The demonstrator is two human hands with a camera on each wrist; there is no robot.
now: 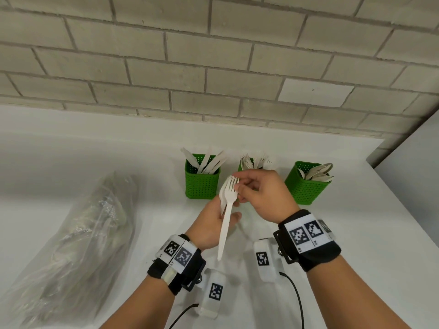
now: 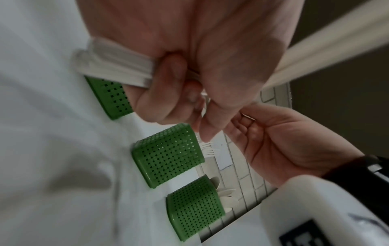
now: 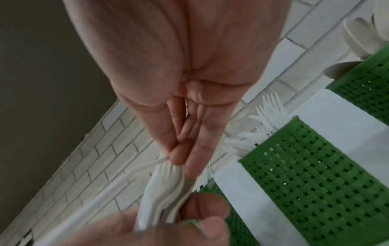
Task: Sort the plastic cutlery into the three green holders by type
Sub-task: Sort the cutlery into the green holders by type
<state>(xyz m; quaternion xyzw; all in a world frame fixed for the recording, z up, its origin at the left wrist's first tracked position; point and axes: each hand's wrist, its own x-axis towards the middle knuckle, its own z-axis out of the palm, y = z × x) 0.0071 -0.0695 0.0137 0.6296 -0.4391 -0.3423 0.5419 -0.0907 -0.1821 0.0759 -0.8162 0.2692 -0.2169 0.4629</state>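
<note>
forks held between both hands in front of the holders

the left hand grips a small bunch of white plastic forks by their handles, fingers curled round them, tines pointing up and away. the right hand pinches the head of the top fork between thumb and fingertips; that fork's handle slants down toward the near edge, over the left wrist. both hands hover above the white bench, just in front of the middle holder.

three green perforated holders stand in a row near the far wall. the left holder carries knives, the middle holder carries forks with tines up and is mostly hidden behind the right hand in the head view, and the right holder carries spoons.

a clear plastic bag with more cutlery inside lies on the bench to the left, well apart from the holders. a pale brick wall rises behind the bench.
</note>
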